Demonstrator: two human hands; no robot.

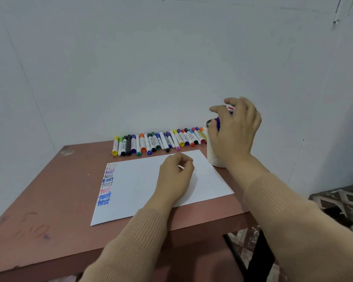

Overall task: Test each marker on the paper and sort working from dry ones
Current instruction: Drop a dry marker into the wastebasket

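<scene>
Right of centre I see my right hand raised over a white mesh cup, fingers spread. A blue marker shows at the thumb, but I can't tell whether it is gripped. My left hand rests mid-frame on the white paper, fingers loosely curled. A column of coloured "test" words runs down the sheet's left edge. Just above the paper, a row of capped markers lies across the reddish-brown table.
</scene>
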